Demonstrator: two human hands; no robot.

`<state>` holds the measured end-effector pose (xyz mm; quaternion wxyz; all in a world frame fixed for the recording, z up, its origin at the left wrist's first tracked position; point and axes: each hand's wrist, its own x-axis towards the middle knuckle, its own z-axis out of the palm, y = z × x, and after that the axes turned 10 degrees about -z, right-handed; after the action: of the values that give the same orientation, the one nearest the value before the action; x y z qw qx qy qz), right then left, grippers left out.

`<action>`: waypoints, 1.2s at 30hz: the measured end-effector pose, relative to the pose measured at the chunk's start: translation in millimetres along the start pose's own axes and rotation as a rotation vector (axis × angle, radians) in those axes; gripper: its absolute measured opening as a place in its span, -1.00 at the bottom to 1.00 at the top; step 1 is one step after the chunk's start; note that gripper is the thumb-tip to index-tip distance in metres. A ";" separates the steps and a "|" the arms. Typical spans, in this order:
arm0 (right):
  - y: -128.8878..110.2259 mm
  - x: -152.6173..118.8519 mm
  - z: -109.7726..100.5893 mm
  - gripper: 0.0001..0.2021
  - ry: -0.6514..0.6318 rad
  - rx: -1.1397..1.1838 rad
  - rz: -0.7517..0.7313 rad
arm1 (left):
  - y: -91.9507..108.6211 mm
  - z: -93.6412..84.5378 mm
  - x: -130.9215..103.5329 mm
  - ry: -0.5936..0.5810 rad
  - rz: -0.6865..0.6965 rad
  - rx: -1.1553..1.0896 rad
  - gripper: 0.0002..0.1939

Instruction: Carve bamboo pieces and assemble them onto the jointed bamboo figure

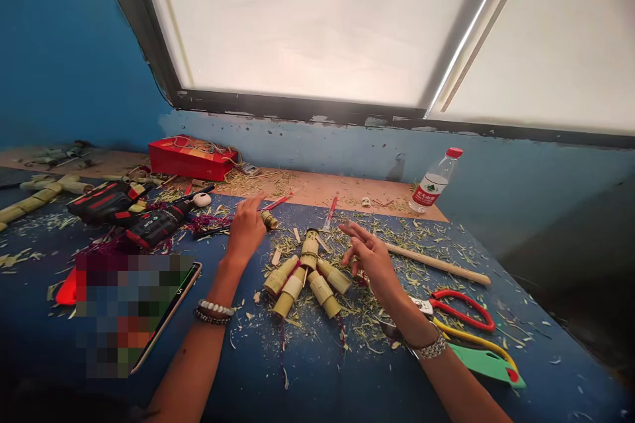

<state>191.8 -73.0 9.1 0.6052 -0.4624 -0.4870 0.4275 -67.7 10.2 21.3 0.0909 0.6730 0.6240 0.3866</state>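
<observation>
Blue worktable (307, 383) littered with shavings. Left hand (245, 228) open, fingertips at a small bamboo piece (270, 219). Right hand (372, 258) open, empty, just beside jointed bamboo figure (307, 277). Red scissors (459, 310) near right wrist

Blue wall (59, 46), bright frosted window (307, 20)

The bamboo figure (307, 275) was of cut, matt yellow-green cane segments, smooth-skinned. Dry, rough bamboo shavings (397, 238) littered the matt blue table (317, 377). The water bottle (434, 181) was clear glossy plastic, the scissors (459, 309) had shiny red plastic handles, and the dowel (436, 263) was bare pale wood.
</observation>
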 end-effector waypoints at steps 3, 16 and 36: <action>-0.5 -1.9 1.2 -0.25 0.013 -0.013 -0.030 | -16.9 0.2 5.7 -0.092 0.071 0.159 -0.23; -45.1 8.4 -41.6 -0.81 0.174 -0.181 -0.363 | -34.6 21.5 9.6 -0.175 0.030 0.289 -0.59; -26.3 -131.7 -171.5 -0.76 -0.527 -1.287 -0.584 | 29.5 12.3 -17.0 -0.545 -0.411 -1.296 -0.66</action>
<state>341.3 -230.5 -7.6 0.1679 -0.4592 -0.8720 -0.0228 -35.8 -6.9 23.8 0.6934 0.4257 0.3391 0.4722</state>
